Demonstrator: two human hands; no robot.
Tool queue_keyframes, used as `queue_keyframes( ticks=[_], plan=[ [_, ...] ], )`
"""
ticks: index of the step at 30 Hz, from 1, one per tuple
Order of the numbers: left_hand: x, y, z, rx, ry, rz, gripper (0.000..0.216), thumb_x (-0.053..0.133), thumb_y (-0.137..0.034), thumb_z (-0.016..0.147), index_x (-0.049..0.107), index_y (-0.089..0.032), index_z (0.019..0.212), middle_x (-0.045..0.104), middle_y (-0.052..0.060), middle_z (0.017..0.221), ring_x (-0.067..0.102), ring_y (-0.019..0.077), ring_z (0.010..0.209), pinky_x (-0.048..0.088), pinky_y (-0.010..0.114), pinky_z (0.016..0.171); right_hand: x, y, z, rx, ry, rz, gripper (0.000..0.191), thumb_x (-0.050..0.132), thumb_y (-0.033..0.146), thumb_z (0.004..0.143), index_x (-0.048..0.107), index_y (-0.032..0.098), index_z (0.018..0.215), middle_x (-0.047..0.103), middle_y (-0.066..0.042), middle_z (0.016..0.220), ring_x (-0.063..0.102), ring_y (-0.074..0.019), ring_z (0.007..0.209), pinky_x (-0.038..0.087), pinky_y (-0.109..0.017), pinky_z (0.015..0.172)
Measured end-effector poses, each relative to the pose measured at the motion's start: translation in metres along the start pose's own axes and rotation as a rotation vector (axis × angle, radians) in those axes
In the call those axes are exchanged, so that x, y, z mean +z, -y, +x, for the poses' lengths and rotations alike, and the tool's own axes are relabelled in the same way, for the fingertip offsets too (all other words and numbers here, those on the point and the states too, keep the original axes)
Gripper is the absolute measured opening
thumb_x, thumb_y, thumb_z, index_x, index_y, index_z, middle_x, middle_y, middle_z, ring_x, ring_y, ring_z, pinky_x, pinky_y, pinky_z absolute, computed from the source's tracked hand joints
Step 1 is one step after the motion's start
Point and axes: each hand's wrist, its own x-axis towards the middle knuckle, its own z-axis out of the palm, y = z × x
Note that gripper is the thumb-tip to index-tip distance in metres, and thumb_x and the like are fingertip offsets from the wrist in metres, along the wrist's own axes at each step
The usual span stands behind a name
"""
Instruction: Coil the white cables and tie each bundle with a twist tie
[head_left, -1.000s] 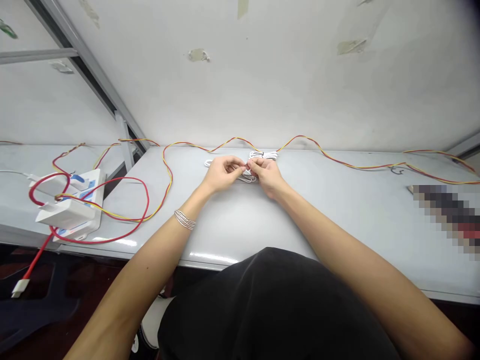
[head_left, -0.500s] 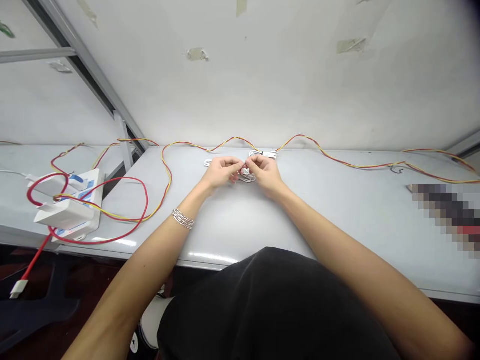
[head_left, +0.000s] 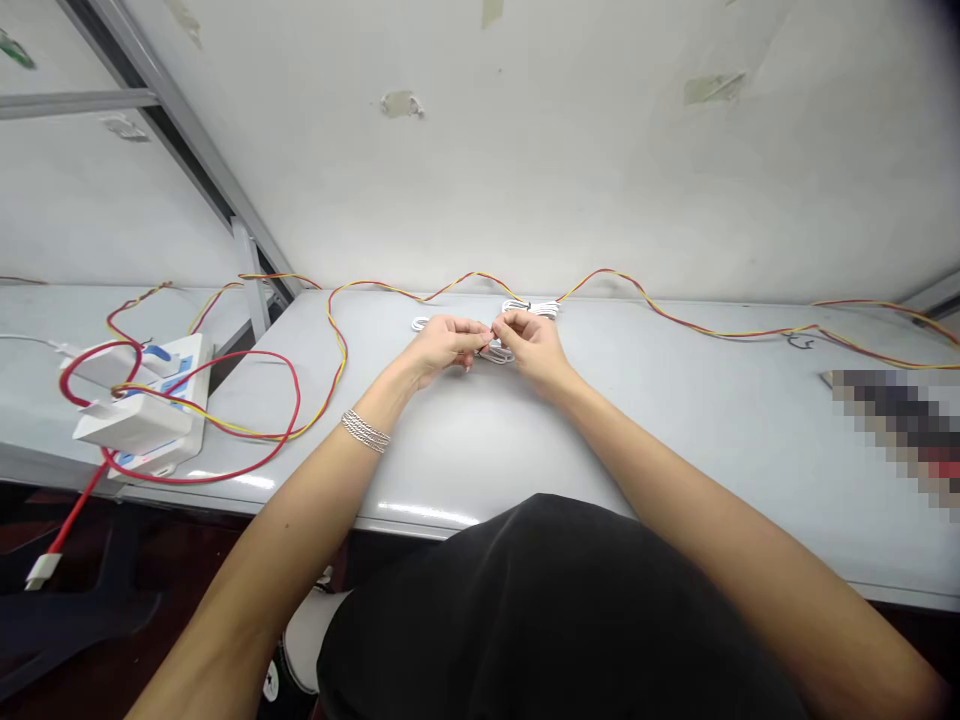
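My left hand (head_left: 442,345) and my right hand (head_left: 531,343) meet at the far middle of the grey table (head_left: 480,440). Both pinch a coiled white cable (head_left: 495,352) that lies between them on the table. Fingers of both hands are curled on it. Another white cable bundle (head_left: 534,308) lies just behind my right hand. A silver bracelet (head_left: 365,430) sits on my left wrist.
A red-and-yellow twisted wire (head_left: 675,318) runs along the back of the table. A white power strip (head_left: 142,415) with chargers and a red cable (head_left: 247,440) sits at the left. A blurred object (head_left: 896,420) lies at the right edge.
The hands have drawn slightly closer together over the white cable; otherwise little has moved.
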Motion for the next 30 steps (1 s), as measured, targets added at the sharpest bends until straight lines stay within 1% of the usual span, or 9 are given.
queue_keyframes(
  ticks=[4,7,12,15,17,20,25,27,30],
  plan=[
    [0.004,0.008,0.005,0.072,-0.105,0.147,0.021,0.082,-0.033,0.076,0.07,-0.015,0.077,0.062,0.002,0.065,0.045,0.0092,0.051,0.037,0.027,0.05,0.0,-0.002,0.001,0.028,-0.032,-0.014,0.038,0.078,0.055,0.077,0.063,0.021,0.075,0.062,-0.001,0.075,0.055,-0.015,0.073,0.045,-0.032,0.074],
    [0.007,0.013,0.007,0.188,-0.197,0.335,0.015,0.076,-0.028,0.079,0.068,-0.015,0.078,0.057,-0.001,0.057,0.044,0.009,0.05,0.035,0.026,0.051,0.001,-0.003,0.002,0.047,-0.054,-0.031,0.038,0.08,0.054,0.074,0.063,0.02,0.073,0.06,0.0,0.071,0.051,-0.0144,0.069,0.044,-0.032,0.071],
    [0.007,0.011,0.002,0.455,-0.3,0.698,0.003,0.067,-0.019,0.08,0.069,-0.016,0.082,0.068,0.002,0.068,0.057,0.0135,0.06,0.044,0.028,0.064,0.001,-0.002,0.003,0.108,-0.056,-0.035,0.035,0.079,0.052,0.072,0.064,0.021,0.067,0.058,0.0,0.067,0.048,-0.0146,0.067,0.04,-0.031,0.065],
    [0.006,0.008,-0.001,0.53,-0.315,0.792,0.004,0.067,-0.017,0.079,0.07,-0.017,0.082,0.071,0.004,0.074,0.06,0.0151,0.063,0.046,0.029,0.067,-0.001,0.001,0.003,0.171,-0.022,0.002,0.036,0.078,0.051,0.071,0.063,0.02,0.06,0.055,0.0,0.062,0.046,-0.0136,0.064,0.037,-0.031,0.063],
    [0.005,0.008,-0.001,0.508,-0.312,0.773,0.005,0.068,-0.018,0.079,0.071,-0.017,0.083,0.071,0.004,0.073,0.059,0.0149,0.062,0.046,0.029,0.066,-0.003,0.001,0.003,0.202,-0.015,0.009,0.036,0.078,0.051,0.07,0.063,0.02,0.059,0.055,0.0,0.061,0.045,-0.013,0.063,0.036,-0.03,0.062],
    [0.005,0.01,0.003,0.421,-0.305,0.629,0.007,0.07,-0.024,0.08,0.07,-0.016,0.082,0.068,0.002,0.068,0.056,0.0137,0.058,0.043,0.028,0.061,-0.004,0.0,0.004,0.186,-0.042,0.003,0.037,0.08,0.053,0.068,0.068,0.019,0.066,0.058,-0.001,0.065,0.047,-0.0135,0.064,0.038,-0.03,0.061],
    [0.004,0.01,0.009,0.319,-0.297,0.311,0.02,0.074,-0.035,0.08,0.069,-0.015,0.079,0.067,0.003,0.067,0.057,0.0134,0.059,0.044,0.027,0.058,0.0,-0.002,0.003,0.011,-0.078,-0.01,0.042,0.084,0.057,0.069,0.07,0.022,0.089,0.068,-0.005,0.091,0.057,-0.0162,0.073,0.047,-0.032,0.065],
    [0.003,0.007,0.009,0.3,-0.283,0.23,0.024,0.076,-0.038,0.08,0.069,-0.015,0.078,0.065,0.002,0.066,0.056,0.0129,0.058,0.044,0.027,0.058,0.001,-0.001,0.002,-0.073,-0.084,-0.073,0.04,0.083,0.055,0.072,0.069,0.023,0.093,0.069,-0.006,0.095,0.06,-0.0178,0.077,0.049,-0.032,0.067],
    [0.003,0.003,0.006,0.235,-0.274,0.161,0.027,0.079,-0.041,0.078,0.069,-0.015,0.077,0.062,0.002,0.066,0.05,0.0105,0.053,0.04,0.028,0.054,0.003,0.001,0.0,-0.171,-0.12,-0.198,0.029,0.076,0.049,0.081,0.068,0.024,0.092,0.07,-0.006,0.095,0.063,-0.0196,0.082,0.05,-0.034,0.072]
  ],
)
